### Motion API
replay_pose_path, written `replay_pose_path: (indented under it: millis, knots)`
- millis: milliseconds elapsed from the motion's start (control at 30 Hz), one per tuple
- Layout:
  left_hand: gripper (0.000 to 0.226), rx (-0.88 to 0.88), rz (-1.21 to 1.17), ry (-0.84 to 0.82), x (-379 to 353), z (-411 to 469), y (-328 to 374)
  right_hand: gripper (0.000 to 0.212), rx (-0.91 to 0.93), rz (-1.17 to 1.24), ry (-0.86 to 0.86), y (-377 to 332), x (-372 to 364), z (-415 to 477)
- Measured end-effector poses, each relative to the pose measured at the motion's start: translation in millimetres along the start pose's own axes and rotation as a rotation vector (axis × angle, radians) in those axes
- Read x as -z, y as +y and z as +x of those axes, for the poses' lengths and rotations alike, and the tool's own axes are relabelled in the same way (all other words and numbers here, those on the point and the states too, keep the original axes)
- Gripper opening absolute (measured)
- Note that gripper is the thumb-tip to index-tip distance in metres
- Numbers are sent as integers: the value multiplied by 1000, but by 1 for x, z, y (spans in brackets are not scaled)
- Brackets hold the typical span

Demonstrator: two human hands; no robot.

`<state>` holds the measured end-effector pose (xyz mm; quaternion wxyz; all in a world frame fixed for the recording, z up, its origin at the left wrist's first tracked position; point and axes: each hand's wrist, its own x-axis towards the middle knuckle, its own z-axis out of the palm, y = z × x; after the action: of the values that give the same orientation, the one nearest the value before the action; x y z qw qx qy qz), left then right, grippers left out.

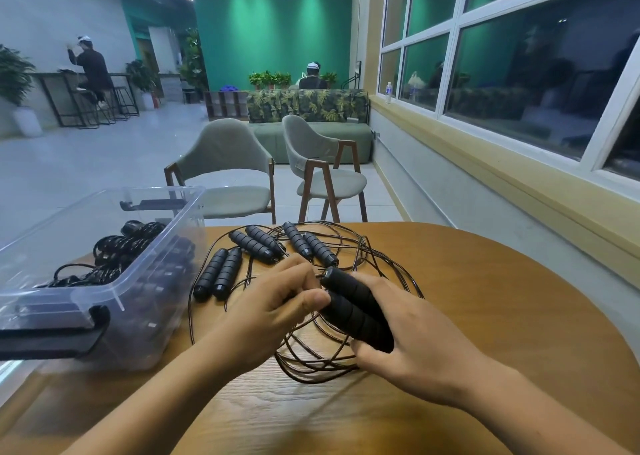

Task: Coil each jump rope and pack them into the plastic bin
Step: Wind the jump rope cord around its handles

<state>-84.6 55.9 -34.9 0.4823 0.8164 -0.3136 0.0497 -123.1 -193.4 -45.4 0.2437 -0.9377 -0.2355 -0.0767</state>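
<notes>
Gripping two foam jump-rope handles [356, 311], the right hand [415, 344] sits above tangled cord [311, 361] on the tabletop [485, 299]; the left hand [277, 302] seemingly pinches cord at their tips, beside the plastic bin [145, 267].

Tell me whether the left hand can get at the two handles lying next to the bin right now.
Probably yes. The pair of handles lies uncovered on the table just beyond the left hand, with only loose cord between. That hand is pinching cord, so it must let go first.
</notes>
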Motion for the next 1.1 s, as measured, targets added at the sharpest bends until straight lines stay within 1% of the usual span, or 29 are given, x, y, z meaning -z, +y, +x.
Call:
replay_pose_path:
  millis: [67,167,233,333,400,500,567,633,700,800,867,933,967,1033,1100]
  knots:
    - [34,-1,-24,31,0,0,-1,84,12,-65,60,-4,-3,0]
    - [37,-2,-84,61,1,-1,2,92,26,-117,123,-12,-5,-1]
    - [39,18,-178,66,2,-2,4,91,38,-143,180,-16,-6,-1]
    - [43,39,-285,76,5,-2,7,84,54,-171,264,-18,-8,-1]
    - [43,44,-311,83,7,-2,9,80,64,-136,257,-15,-10,0]
    - [41,64,-333,87,9,-3,6,73,45,42,122,-12,-7,1]
    - [36,74,-348,81,10,-4,1,62,34,176,26,-11,-2,2]
    - [32,77,-353,81,11,-3,-1,51,11,282,-18,-12,4,3]
    - [30,76,-369,99,11,0,0,46,-39,421,-50,-14,10,2]
    - [28,89,-461,126,12,3,3,39,-77,721,-119,-19,18,0]
    - [44,71,-511,116,10,2,5,48,-104,898,-195,-22,21,-1]
    - [61,54,-546,113,4,0,8,59,-135,1003,-260,-23,24,-2]
    - [64,56,-568,125,1,-1,10,62,-147,1049,-281,-23,24,-3]
    - [62,81,-605,163,-6,-1,14,64,-163,1176,-320,-25,26,-4]
    - [66,111,-644,196,-14,-1,17,58,-170,1334,-367,-28,28,-5]
